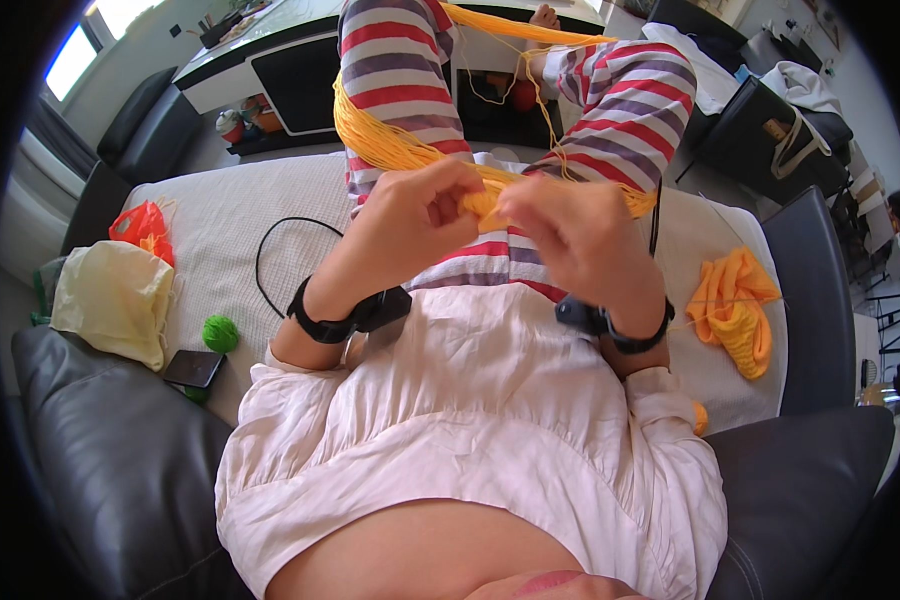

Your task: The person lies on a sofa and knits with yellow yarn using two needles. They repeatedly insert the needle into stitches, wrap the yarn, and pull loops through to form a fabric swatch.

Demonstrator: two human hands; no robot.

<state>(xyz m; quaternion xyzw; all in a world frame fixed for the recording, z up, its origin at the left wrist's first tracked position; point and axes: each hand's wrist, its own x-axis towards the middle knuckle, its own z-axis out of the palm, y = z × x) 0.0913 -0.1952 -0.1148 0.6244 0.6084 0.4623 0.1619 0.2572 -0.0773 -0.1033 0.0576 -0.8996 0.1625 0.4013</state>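
A large loop of orange yarn is stretched around both raised knees, which are in striped trousers. Between the knees and my lap, my left hand grips one side of a small wound bundle of orange yarn. My right hand, slightly blurred, is at the bundle's other side with its fingertips pinched on it. Loose strands hang from the loop between the knees. An orange knitted piece with a thin needle lies on the sofa to my right.
On the sofa to my left are a green yarn ball, a dark phone, a cream cloth bag and a red plastic bag. A black cable curves beside my left forearm. A low cabinet stands beyond my knees.
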